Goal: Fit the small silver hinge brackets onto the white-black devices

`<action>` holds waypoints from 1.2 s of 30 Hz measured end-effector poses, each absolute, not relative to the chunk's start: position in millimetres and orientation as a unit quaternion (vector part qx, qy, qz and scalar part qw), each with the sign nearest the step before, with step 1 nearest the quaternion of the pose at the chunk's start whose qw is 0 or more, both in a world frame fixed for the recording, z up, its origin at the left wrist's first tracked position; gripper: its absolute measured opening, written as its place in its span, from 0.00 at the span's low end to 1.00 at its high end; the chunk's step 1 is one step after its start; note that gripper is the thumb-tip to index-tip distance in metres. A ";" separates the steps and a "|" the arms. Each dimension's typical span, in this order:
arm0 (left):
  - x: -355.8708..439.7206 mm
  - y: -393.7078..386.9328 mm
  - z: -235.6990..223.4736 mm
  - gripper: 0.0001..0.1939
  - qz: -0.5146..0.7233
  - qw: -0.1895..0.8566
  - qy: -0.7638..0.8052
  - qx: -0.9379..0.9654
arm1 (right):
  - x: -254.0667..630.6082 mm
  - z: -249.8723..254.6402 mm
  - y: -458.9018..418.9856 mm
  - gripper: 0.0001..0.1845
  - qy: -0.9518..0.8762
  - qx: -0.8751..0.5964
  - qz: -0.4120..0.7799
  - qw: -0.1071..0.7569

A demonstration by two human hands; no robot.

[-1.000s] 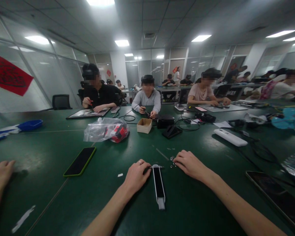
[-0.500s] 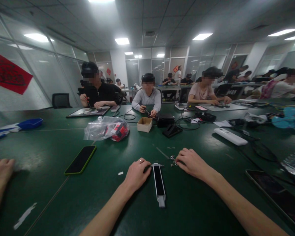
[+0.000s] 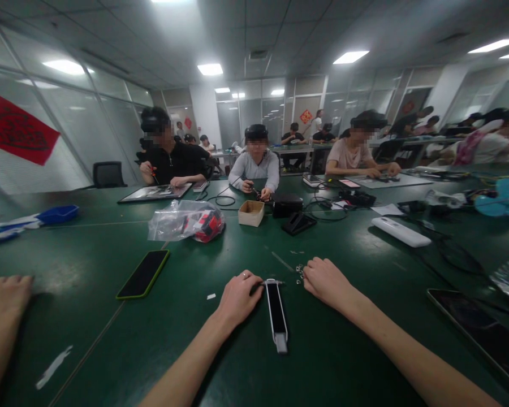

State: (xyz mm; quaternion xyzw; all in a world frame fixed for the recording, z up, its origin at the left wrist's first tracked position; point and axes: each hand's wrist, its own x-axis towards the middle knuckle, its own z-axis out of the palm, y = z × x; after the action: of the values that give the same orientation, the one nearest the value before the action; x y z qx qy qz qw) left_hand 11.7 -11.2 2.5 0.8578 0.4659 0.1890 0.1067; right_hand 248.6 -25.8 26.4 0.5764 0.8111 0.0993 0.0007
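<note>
My left hand (image 3: 241, 297) is closed in a pinch at the left end of a thin metal crosspiece. That crosspiece lies across the top of a slim black bar with a white frame and a grey tip (image 3: 276, 314), flat on the table. To the right, my right hand (image 3: 327, 281) rests with its fingers bent together beside several small shiny metal pieces (image 3: 299, 271), too small to name. Its fingertips are on or against the edge of that little pile; what they pinch, if anything, is hidden.
On the green table (image 3: 186, 345) lie a green-cased phone (image 3: 143, 274), a bagged red-and-black item (image 3: 206, 223), an open small box (image 3: 251, 215), a white slab (image 3: 401, 232) and a dark phone (image 3: 477, 333). Another person's hand (image 3: 8, 299) rests at the left. People sit opposite.
My left hand keeps its pinch at the crosspiece. My right fingers shift slightly around the small metal pieces. The whole view has moved a little.
</note>
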 end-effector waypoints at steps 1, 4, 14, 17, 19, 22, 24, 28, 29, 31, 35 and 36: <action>11.6 -11.3 2.7 0.11 0.188 0.106 0.466 0.858 | 247.7 24.6 -25.7 0.11 0.810 0.577 0.105 -0.001; 10.9 -11.2 2.5 0.11 0.191 0.103 0.467 0.857 | 247.8 19.2 -24.8 0.09 0.810 0.575 0.117 -0.011; 10.7 -12.3 3.5 0.12 0.188 0.101 0.465 0.859 | 253.8 14.0 -21.8 0.07 0.805 0.573 0.049 -0.146; 11.1 -11.9 3.4 0.13 0.191 0.103 0.463 0.860 | 245.2 14.5 -25.0 0.06 0.812 0.553 -0.020 -0.185; 11.3 -11.5 3.1 0.13 0.190 0.103 0.463 0.860 | 239.7 11.7 -25.7 0.05 0.821 0.528 -0.049 -0.210; 11.4 -10.9 1.6 0.13 0.187 0.099 0.462 0.861 | 234.7 6.0 -24.7 0.06 0.832 0.493 -0.071 -0.247; 11.5 -10.5 0.3 0.13 0.188 0.097 0.461 0.862 | 233.5 3.7 -23.9 0.07 0.835 0.477 -0.081 -0.262; 11.6 -10.2 -1.2 0.12 0.194 0.094 0.458 0.862 | 233.1 3.4 -23.6 0.09 0.840 0.460 -0.098 -0.272; 11.6 -10.2 -1.2 0.12 0.195 0.094 0.458 0.862 | 233.1 3.6 -23.6 0.09 0.839 0.460 -0.101 -0.272; 11.7 -10.1 -0.8 0.12 0.194 0.092 0.459 0.862 | 233.0 3.4 -23.6 0.09 0.840 0.458 -0.106 -0.273; 11.8 -10.1 0.0 0.12 0.191 0.091 0.461 0.862 | 232.6 1.4 -22.7 0.10 0.848 0.451 -0.100 -0.259; 11.9 -10.2 0.0 0.12 0.191 0.091 0.461 0.862 | 232.4 1.0 -22.5 0.10 0.851 0.450 -0.095 -0.254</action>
State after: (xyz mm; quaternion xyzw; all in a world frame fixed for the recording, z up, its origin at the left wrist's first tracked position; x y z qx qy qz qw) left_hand 11.9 -10.2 0.0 0.8619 0.4608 0.1908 0.0914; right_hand 232.4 -22.5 1.0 0.4503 0.8506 -0.0951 -0.2542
